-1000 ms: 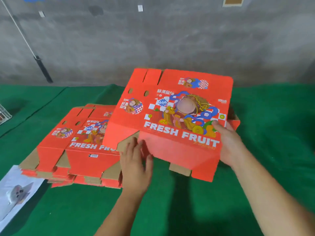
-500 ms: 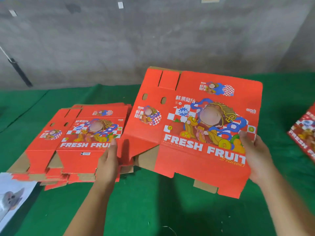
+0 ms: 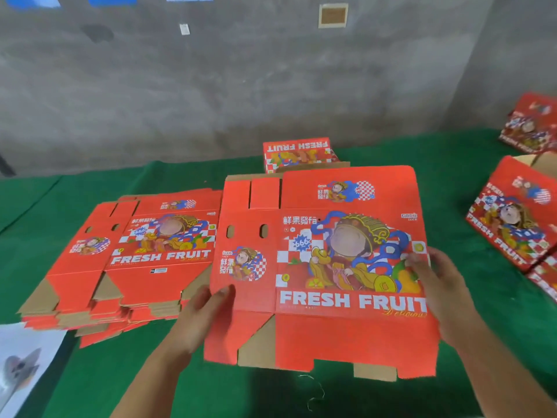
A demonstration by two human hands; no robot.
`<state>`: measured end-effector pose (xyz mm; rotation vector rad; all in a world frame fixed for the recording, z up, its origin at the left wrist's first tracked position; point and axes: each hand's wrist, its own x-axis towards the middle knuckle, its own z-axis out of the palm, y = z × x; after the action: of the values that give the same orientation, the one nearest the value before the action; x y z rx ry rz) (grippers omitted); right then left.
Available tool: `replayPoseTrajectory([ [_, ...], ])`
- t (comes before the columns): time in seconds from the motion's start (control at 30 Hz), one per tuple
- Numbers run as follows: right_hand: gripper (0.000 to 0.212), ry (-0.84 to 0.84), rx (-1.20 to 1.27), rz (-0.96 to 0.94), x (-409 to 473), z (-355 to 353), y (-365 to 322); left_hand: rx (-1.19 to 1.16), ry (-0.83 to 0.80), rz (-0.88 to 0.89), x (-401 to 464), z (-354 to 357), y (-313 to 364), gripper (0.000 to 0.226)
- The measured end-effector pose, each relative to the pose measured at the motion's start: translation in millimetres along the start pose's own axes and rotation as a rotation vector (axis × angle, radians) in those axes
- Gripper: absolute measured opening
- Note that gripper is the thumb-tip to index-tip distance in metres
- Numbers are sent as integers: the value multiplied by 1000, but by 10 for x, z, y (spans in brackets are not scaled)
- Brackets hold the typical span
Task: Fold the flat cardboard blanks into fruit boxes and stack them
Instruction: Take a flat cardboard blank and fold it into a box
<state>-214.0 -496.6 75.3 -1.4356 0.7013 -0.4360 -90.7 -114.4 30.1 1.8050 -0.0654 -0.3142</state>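
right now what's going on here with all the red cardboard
A person holds one flat red fruit-box blank by its side edges, left hand on one side, right hand on the other, above the green table. It is not yet folded. A stack of flat blanks lies to the left. Folded boxes sit at the right, and another box behind.

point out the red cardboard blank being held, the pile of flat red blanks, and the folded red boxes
red cardboard blank being held [image 3: 346,339], head view, lower plain panel
pile of flat red blanks [image 3: 150,279], head view, top sheet
folded red boxes [image 3: 512,224], head view, printed face
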Motion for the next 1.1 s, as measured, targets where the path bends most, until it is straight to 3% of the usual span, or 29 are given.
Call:
replayPoseTrajectory([
  [0.1, 38, 0, -42, 98, -118, -10, -15, -107, -61, 77, -157, 42, -33, 38],
  [0.17, 41, 6, -76, 192, -159, -42, -12, -141, -84, 20, -242, 37, -52, 29],
  [0.3, 16, -118, 10, 456, -308, 32, -9, -122, -153, -119, -321, 83, -59, 62],
  [0.37, 22, -217, 39, 477, -344, 135, 15, -99, -161, -159, -365, 213, 21, 62],
  [0.47, 40, -344, 14, 440, -395, 313, 40, -78, -142, -183, -379, 408, 51, 49],
  [0.57, 28, -315, 95, 326, -397, 446, -19, -69, 8, -142, -337, 494, 2, 36],
  [0.6, 18, -350, 86, 287, -384, 480, -56, -89, 52, -123, -326, 505, 7, 38],
  [0.67, 19, -431, 31, 203, -357, 526, -131, -130, 109, -100, -310, 541, 50, 57],
  [0.7, 24, -454, 11, 166, -317, 526, -141, -125, 131, -82, -296, 564, 85, 67],
  [0.73, 42, -479, 1, 131, -265, 529, -144, -108, 147, -57, -271, 591, 113, 72],
  [0.8, 73, -562, -31, 66, -171, 574, -160, -99, 128, -11, -210, 684, 194, 64],
  [0.87, 80, -682, -166, -33, -68, 632, -154, -15, 96, 44, -112, 823, 269, 53],
  [0.93, 94, -729, -461, -157, 57, 680, -112, 164, 163, 111, 2, 897, 318, 54],
  [1.0, 107, -703, -614, -254, 210, 738, -49, 277, 222, 163, 143, 925, 370, 74],
  [1.1, 105, -594, -552, -317, 405, 806, 18, 260, 197, 224, 282, 1032, 444, 99],
])
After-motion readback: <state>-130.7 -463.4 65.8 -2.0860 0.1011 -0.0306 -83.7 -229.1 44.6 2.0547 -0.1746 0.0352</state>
